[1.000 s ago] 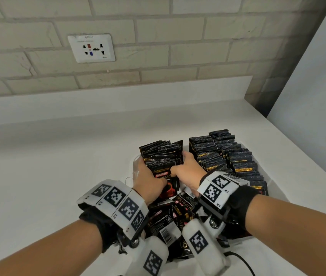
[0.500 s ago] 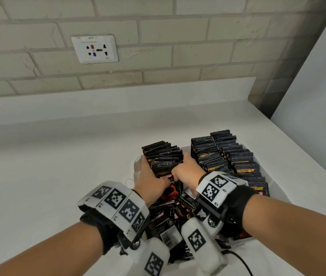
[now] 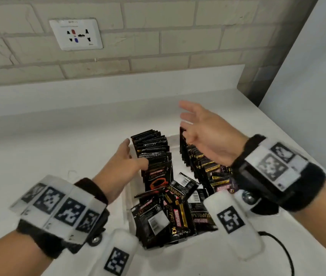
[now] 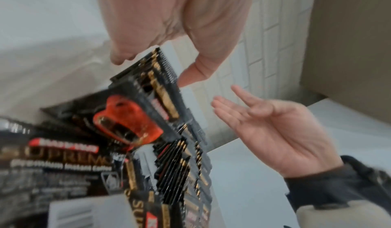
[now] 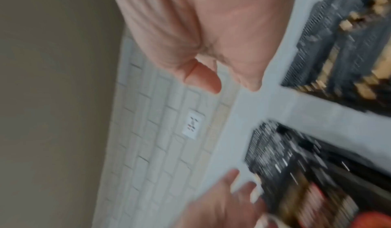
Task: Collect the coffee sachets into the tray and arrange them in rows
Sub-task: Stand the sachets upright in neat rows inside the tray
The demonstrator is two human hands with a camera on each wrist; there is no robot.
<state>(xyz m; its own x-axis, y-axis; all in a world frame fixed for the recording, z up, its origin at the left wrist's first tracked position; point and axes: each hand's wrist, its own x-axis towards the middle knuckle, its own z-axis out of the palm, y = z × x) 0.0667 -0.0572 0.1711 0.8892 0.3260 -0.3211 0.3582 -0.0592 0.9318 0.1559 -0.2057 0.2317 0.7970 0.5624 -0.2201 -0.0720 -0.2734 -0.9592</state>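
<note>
A white tray on the counter holds black coffee sachets. One upright row stands on the left, a second row on the right, and a loose pile lies at the near end. My left hand lies along the left side of the left row, fingers straight and thumb touching the front sachets. In the left wrist view, my left hand has fingers and thumb loosely either side of the row top. My right hand hovers open above the right row, holding nothing.
The white counter runs back to a brick wall with a power socket. A white panel closes off the right side. A black cable trails near the front right edge.
Both hands were curled on the near end of the left row. The right hand has lifted up and to the right and opened. The left hand has stretched forward along the row's left side.
</note>
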